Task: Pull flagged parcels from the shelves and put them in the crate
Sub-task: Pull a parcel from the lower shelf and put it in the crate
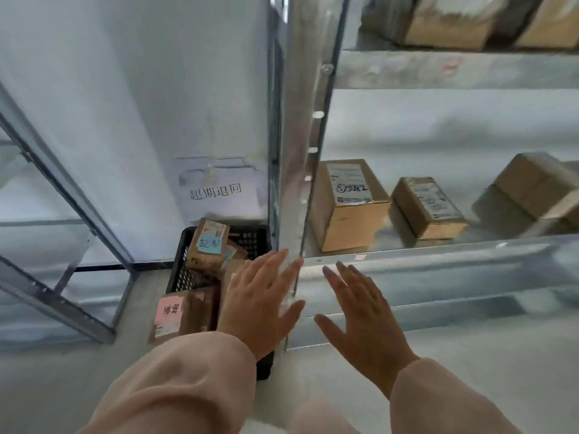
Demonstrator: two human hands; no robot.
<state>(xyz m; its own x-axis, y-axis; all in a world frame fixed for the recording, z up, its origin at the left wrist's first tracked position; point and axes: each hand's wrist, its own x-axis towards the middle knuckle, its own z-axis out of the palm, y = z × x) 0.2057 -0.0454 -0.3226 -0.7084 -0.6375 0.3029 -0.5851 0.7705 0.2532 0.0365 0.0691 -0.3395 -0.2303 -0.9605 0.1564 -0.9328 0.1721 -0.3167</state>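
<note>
A black plastic crate (188, 270) stands on the floor left of the shelf post. It holds several cardboard parcels: one with a blue note (207, 242) at the back, one with a pink note (170, 317) at the front. My left hand (260, 302) hovers over the crate's right side, fingers spread and empty. My right hand (363, 314) is held flat in front of the shelf edge, also empty. On the shelf behind stand three cardboard boxes: a tall one (347, 205), a smaller one (429, 208) and a tilted one (535, 189); I see no coloured note on them.
A metal shelf post (300, 136) rises between crate and shelf. A paper sign (216, 191) hangs on the white wall above the crate. More boxes (454, 20) sit on the upper shelf. Another metal rack frame (62, 195) stands at the left.
</note>
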